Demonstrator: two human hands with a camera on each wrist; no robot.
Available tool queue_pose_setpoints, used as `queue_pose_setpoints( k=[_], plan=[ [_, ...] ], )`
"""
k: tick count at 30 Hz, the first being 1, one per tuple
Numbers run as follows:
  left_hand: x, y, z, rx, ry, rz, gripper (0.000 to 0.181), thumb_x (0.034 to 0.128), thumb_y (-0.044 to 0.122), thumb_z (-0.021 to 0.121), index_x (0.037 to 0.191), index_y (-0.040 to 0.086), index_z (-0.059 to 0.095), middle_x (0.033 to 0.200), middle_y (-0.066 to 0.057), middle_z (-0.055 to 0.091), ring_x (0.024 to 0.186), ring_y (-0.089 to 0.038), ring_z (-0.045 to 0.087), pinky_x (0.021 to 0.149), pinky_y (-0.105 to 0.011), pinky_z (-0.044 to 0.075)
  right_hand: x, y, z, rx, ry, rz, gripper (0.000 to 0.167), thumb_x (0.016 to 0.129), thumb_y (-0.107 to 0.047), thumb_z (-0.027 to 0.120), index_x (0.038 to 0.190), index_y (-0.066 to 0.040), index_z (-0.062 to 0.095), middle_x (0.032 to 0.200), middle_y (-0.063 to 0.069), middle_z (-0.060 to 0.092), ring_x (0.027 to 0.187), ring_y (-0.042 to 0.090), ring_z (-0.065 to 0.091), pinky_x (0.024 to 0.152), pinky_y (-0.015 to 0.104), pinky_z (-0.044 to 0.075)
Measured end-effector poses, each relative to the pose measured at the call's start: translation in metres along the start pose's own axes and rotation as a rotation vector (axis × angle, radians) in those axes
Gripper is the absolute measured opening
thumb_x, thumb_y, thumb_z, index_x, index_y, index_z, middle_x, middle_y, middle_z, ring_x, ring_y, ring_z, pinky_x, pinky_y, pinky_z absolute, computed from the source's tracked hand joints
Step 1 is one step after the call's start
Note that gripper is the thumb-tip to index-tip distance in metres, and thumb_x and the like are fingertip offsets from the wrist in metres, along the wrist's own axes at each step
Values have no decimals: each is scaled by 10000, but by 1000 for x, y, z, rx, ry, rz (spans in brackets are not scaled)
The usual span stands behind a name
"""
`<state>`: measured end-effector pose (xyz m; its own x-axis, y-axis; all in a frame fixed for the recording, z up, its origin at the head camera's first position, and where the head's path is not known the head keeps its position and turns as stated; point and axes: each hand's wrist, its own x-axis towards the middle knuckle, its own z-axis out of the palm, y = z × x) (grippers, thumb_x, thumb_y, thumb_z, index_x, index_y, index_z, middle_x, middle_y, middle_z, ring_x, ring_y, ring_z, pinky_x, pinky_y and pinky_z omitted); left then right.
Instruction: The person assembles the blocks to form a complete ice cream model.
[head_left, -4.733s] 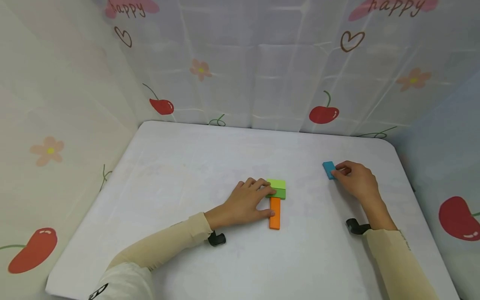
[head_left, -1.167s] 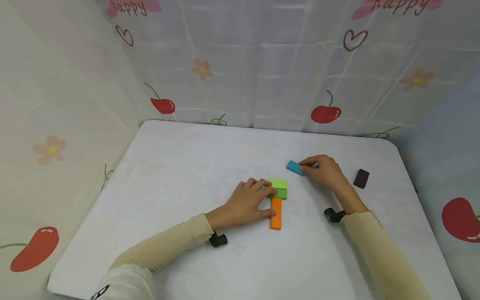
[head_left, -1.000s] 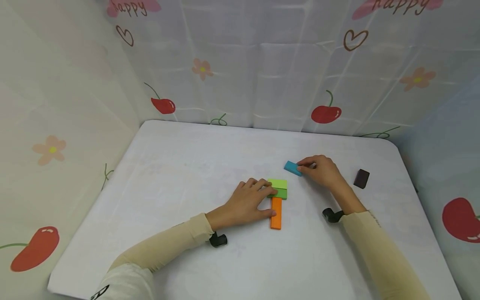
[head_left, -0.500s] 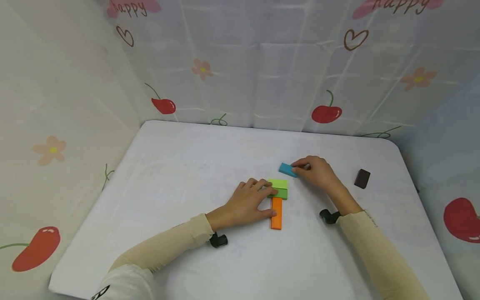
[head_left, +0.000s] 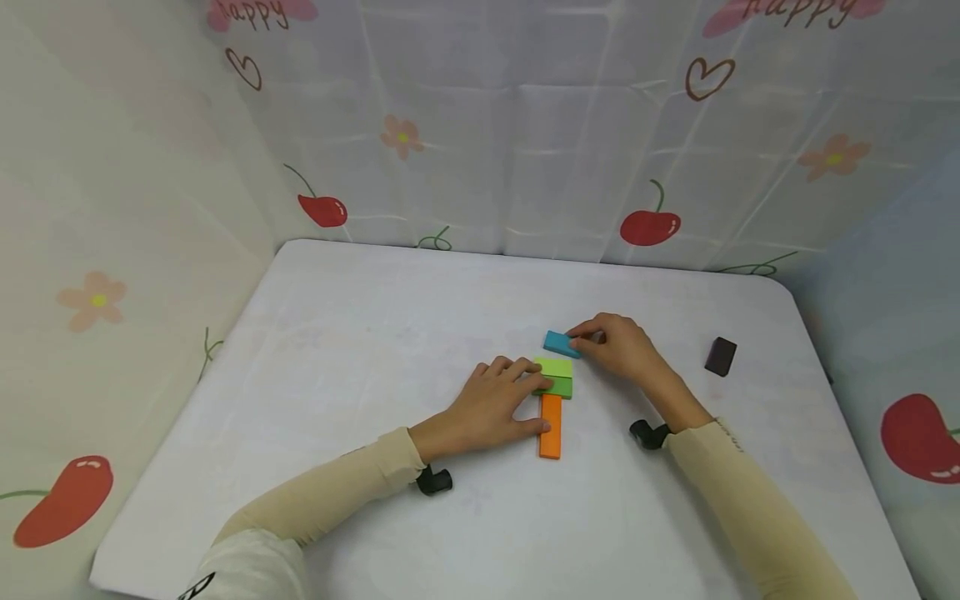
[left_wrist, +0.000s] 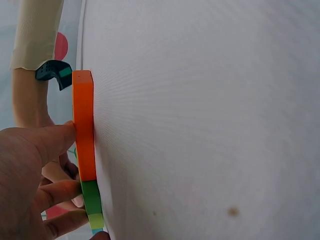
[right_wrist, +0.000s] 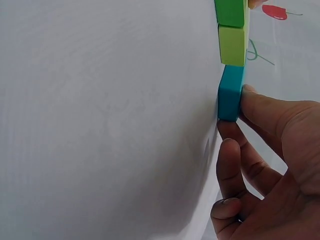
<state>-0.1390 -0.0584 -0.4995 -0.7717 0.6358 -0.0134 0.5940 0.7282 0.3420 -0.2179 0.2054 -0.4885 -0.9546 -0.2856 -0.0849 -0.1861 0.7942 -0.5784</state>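
My left hand (head_left: 491, 408) rests on the blocks near the middle of the table. Its thumb touches the orange block (head_left: 551, 427), while its fingertips lie on the dark green block (head_left: 561, 387) and reach the light green block (head_left: 553, 367). The two green blocks lie side by side across the far end of the orange one, forming a T. My right hand (head_left: 618, 348) pinches a blue block (head_left: 558, 342) just beyond the light green block. In the right wrist view the blue block (right_wrist: 230, 95) is slightly angled to the light green block (right_wrist: 232, 45), its end partly hidden behind it.
A dark brown or black block (head_left: 721, 357) lies apart on the right side of the white table (head_left: 360, 333). Both wrists carry a small black camera. A curtain with printed cherries stands along the table's far edge.
My right hand has carried the blue block leftward from the table's right side and turned it crosswise beyond the light green block. The dark block has come into view. My left hand stays put.
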Motion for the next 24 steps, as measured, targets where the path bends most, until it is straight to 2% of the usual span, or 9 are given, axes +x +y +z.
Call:
queue_pose_setpoints(
  k=[9, 24],
  plan=[
    [0, 1, -1, 5, -7, -13, 585, 985, 640, 687, 1484, 349, 594, 1554, 74, 517, 1349, -205, 498, 1061, -459, 446, 2, -7, 2, -12, -11, -2, 241, 1030, -268, 740, 1233, -166, 822, 1104, 69, 762, 915, 239, 606, 764, 309, 472],
    [-1, 0, 0, 8, 1, -5, 577, 995, 646, 669, 1483, 348, 590, 1549, 80, 505, 1358, -213, 492, 1048, -449, 444, 2, -9, 6, -6, -37, -64, 240, 1024, -232, 751, 1243, -163, 821, 1100, 58, 767, 884, 209, 583, 742, 305, 463]
  ],
)
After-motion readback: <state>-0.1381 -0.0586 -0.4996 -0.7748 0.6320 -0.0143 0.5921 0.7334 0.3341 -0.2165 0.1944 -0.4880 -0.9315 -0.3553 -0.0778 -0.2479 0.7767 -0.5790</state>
